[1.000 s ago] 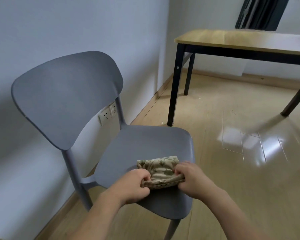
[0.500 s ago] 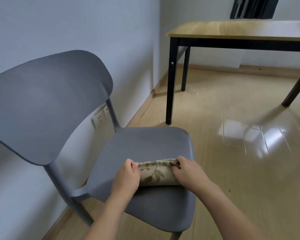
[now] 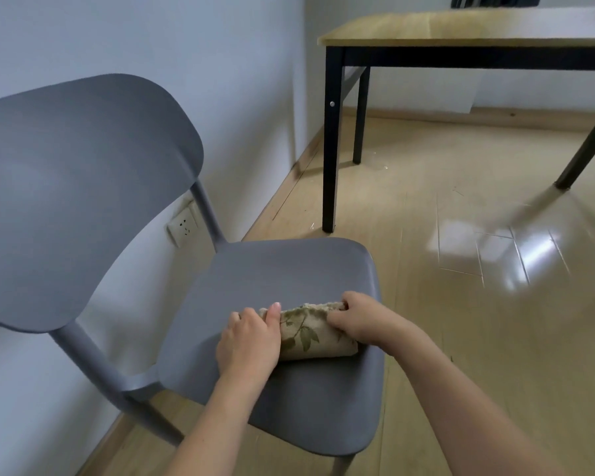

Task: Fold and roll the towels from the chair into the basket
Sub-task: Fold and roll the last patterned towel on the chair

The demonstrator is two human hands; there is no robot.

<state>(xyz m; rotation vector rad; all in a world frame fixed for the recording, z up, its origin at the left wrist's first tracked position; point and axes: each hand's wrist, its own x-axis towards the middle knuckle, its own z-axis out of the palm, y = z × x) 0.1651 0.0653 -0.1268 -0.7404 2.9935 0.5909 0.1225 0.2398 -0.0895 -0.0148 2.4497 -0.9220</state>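
A beige towel with a green leaf print lies rolled into a short cylinder on the seat of a grey plastic chair, near the seat's front right edge. My left hand covers the roll's left end, with the thumb laid along its top. My right hand grips the roll's right end, fingers curled over the top. No basket is in view.
The chair's wide backrest rises at the left, close to a white wall with a power socket. A wooden table on black legs stands at the back right. Glossy wooden floor spreads to the right.
The towel went from a loosely bunched fold to a tight roll under both hands. The view has moved closer to the chair.
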